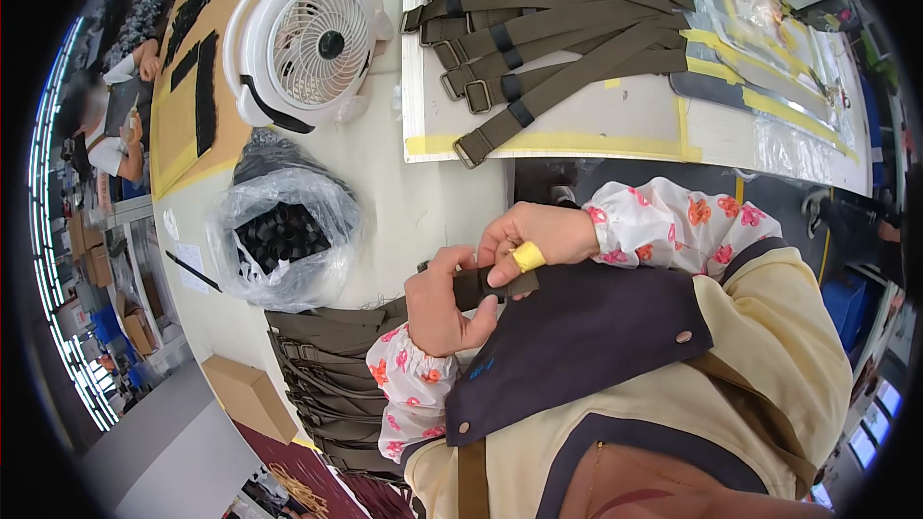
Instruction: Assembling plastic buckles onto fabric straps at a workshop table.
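Observation:
Close in front of my dark apron, both hands are closed on one olive webbing strap. My left hand pinches it between thumb and fingers. My right hand, with yellow tape around a digit, presses on the strap beside the left fingertips. A short strap end sticks out under the right hand. To the left, the strap runs toward a pile of similar straps with metal buckles. What lies between the fingertips is mostly hidden.
Left of my hands stands a clear plastic bag of small black pieces. A white fan is behind it. Buckled straps fan out on the white board at the far right. A cardboard box sits near left; another person works far left.

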### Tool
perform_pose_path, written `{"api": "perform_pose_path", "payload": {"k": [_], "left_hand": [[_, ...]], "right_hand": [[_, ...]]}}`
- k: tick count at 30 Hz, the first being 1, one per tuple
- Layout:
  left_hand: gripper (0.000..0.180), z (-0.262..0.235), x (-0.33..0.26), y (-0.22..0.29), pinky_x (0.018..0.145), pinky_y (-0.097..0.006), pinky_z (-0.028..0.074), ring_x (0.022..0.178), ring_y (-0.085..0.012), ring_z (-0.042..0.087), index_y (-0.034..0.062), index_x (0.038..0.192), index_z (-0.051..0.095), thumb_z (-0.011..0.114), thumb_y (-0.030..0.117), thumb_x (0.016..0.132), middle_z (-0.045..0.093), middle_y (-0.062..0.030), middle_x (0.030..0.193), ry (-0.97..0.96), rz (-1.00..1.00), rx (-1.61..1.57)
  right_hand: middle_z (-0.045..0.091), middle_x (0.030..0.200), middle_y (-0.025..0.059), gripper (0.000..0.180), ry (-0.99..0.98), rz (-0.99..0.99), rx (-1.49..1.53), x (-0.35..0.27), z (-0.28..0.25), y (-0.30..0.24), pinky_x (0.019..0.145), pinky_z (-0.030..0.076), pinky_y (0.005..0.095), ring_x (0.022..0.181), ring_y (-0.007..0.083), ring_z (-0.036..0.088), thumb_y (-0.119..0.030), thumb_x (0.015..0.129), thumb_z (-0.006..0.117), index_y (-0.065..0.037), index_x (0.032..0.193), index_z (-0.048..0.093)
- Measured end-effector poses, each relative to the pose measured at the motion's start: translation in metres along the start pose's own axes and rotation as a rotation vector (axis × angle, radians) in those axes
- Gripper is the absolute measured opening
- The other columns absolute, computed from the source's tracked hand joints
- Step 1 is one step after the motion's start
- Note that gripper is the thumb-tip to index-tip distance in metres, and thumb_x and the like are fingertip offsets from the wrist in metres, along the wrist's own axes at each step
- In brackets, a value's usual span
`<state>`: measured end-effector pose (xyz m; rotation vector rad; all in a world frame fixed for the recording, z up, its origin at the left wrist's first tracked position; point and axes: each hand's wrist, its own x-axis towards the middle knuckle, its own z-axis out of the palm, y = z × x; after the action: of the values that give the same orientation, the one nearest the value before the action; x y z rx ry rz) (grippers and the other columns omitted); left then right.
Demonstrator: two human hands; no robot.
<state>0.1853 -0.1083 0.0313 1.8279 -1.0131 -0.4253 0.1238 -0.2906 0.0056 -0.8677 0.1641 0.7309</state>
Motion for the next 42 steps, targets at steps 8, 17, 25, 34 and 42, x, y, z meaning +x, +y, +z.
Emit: {"api": "perform_pose_path", "payload": {"k": [8,17,25,34,42], "left_hand": [[0.026,-0.012,0.042,0.007,0.047,-0.032,0.042,0.050,-0.0259,0.054,0.0057,0.079,0.057,0.071,0.024,0.068,0.053,-0.0093,0.056,-0.223,-0.174,0.258],[0.018,0.030,0.144,-0.034,0.066,-0.033,0.041,0.072,-0.0189,0.057,0.0142,0.084,0.057,0.055,0.012,0.066,0.059,-0.0005,0.085,0.436,0.496,0.734],[0.025,0.069,0.112,-0.078,0.085,-0.041,0.039,0.099,-0.0289,0.051,0.0080,0.099,0.056,0.055,0.010,0.074,0.054,-0.0127,0.107,0.410,0.267,0.455],[0.012,-0.080,-0.049,-0.210,0.065,-0.037,0.047,0.072,-0.0293,0.059,0.0085,0.085,0.064,0.058,0.015,0.078,0.061,-0.0107,0.079,0.759,-0.629,0.841],[0.020,-0.089,-0.075,-0.244,0.065,-0.041,0.047,0.074,-0.0314,0.060,0.0103,0.087,0.066,0.061,0.025,0.074,0.062,-0.0132,0.078,0.511,-0.757,0.816]], "right_hand": [[0.061,0.069,0.0115,0.010,0.235,-0.521,-0.938,-0.056,-0.049,-0.058,0.054,0.047,0.0283,0.058,0.0198,0.062,-0.005,0.077,0.061,-0.002,0.085,0.061],[0.060,0.104,0.0104,0.032,0.981,-0.708,-1.618,-0.191,-0.184,-0.100,0.082,0.044,0.0262,0.097,0.0198,0.058,0.012,0.077,0.047,0.000,0.105,0.057],[0.039,0.132,0.0093,0.052,1.021,-0.368,-2.081,-0.186,-0.276,-0.038,0.101,0.030,0.0350,0.124,0.0270,0.034,0.018,0.065,0.044,-0.005,0.111,0.054],[0.048,0.120,0.0133,0.041,0.964,-0.629,-1.741,-0.102,-0.137,-0.058,0.081,0.045,0.0314,0.106,0.0289,0.050,0.015,0.070,0.045,-0.003,0.105,0.056],[0.058,0.099,0.0142,0.028,0.514,-0.865,-1.680,0.014,-0.022,-0.042,0.070,0.047,0.0340,0.083,0.0288,0.058,0.007,0.065,0.057,0.000,0.092,0.059]]}}
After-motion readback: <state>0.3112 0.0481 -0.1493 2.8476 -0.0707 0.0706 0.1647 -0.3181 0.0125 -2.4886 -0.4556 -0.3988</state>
